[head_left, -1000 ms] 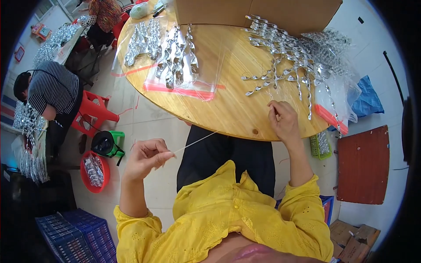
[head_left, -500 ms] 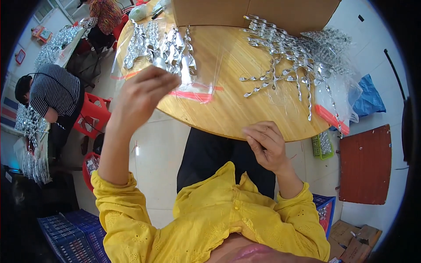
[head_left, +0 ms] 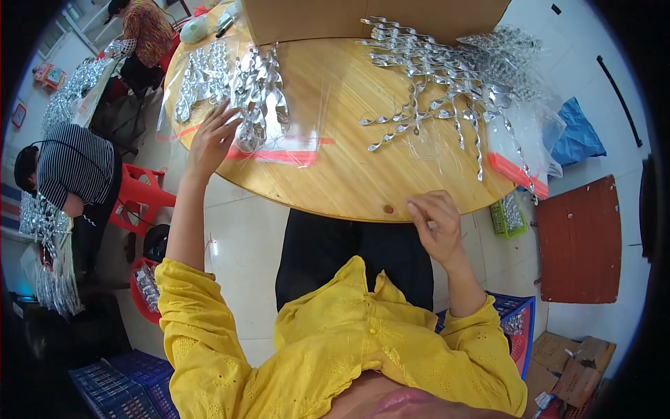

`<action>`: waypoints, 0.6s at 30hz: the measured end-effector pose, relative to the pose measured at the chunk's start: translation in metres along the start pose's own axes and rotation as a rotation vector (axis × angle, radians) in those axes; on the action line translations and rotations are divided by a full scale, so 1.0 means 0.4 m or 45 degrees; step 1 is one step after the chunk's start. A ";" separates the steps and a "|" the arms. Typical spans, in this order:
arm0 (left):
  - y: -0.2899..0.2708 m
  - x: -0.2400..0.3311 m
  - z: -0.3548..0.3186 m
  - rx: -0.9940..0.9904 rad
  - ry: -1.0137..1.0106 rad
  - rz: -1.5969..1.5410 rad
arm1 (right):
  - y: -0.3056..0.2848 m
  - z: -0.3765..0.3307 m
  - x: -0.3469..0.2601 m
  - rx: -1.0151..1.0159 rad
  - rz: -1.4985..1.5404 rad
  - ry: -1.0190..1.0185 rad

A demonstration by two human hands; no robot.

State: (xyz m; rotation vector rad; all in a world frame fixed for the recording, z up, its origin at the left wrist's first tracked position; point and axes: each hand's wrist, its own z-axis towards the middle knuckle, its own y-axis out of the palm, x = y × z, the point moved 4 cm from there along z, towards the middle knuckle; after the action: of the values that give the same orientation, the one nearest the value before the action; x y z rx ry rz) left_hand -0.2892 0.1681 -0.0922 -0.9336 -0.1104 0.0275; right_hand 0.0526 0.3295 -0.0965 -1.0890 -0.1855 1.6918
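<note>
My left hand [head_left: 212,142] reaches over the left edge of the round wooden table [head_left: 328,167]. Its fingers are stretched and apart, close to a bundle of silver twisted spirals [head_left: 255,94]. Those spirals lie on a clear plastic bag with a red strip [head_left: 279,155]. Further left is a second bundle of spirals [head_left: 202,77] on clear plastic. By the near table edge, my right hand [head_left: 438,225] has its fingers curled in and the thumb against them. Whatever it may pinch is too small to see.
A large cardboard box [head_left: 377,21] stands at the table's far side. Loose silver spirals [head_left: 447,70] spread over the right part, beside a red-edged plastic bag [head_left: 513,171]. Blue crates [head_left: 118,384] flank me. Two people work at the left, near a red stool [head_left: 143,195].
My left hand has come down from in the air to the spirals on the left, its fingers opening out. The right hand has shifted slightly and stays curled. The view has swung a little.
</note>
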 end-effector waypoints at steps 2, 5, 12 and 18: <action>0.009 0.002 -0.003 -0.235 -0.198 0.064 | -0.014 0.005 0.035 0.089 -0.115 0.130; -0.003 0.037 -0.015 -0.351 -0.308 0.147 | -0.039 0.038 0.079 0.145 -0.289 0.151; -0.037 0.165 0.014 -0.003 -0.312 -0.321 | -0.017 0.112 0.173 0.004 -0.204 0.420; 0.074 0.313 0.060 -0.106 -0.228 -0.529 | 0.074 0.141 0.169 -0.070 -0.492 0.485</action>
State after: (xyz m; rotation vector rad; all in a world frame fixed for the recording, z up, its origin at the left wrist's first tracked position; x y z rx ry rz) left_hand -0.1666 0.2139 -0.0915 -0.9750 -0.4725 -0.2806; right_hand -0.0098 0.3937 -0.1201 -1.3013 -0.1849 1.1219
